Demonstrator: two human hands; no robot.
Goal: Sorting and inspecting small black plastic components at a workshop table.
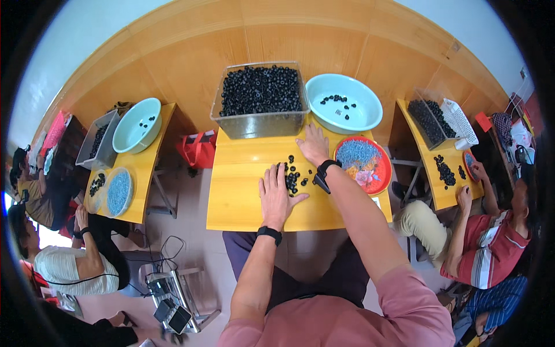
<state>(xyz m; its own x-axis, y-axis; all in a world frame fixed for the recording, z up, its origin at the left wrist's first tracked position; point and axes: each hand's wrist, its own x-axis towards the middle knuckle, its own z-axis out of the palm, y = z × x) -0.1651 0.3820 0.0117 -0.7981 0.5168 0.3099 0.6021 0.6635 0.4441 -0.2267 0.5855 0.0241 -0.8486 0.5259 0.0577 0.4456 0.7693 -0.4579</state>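
Note:
My left hand [276,194] lies flat on the yellow table [237,196], fingers spread, its fingertips touching a small pile of black ring-shaped parts [293,176]. My right hand [314,146] rests palm down just beyond the pile, near a clear plastic bin [260,124] full of the same black parts. Neither hand holds anything. A black band sits on each wrist.
A light blue basin [364,118] with a few black parts stands at the back right. A red plate [383,168] of small blue pieces is right of my right hand. Other people sit at similar yellow tables on both sides, with their own bins and basins.

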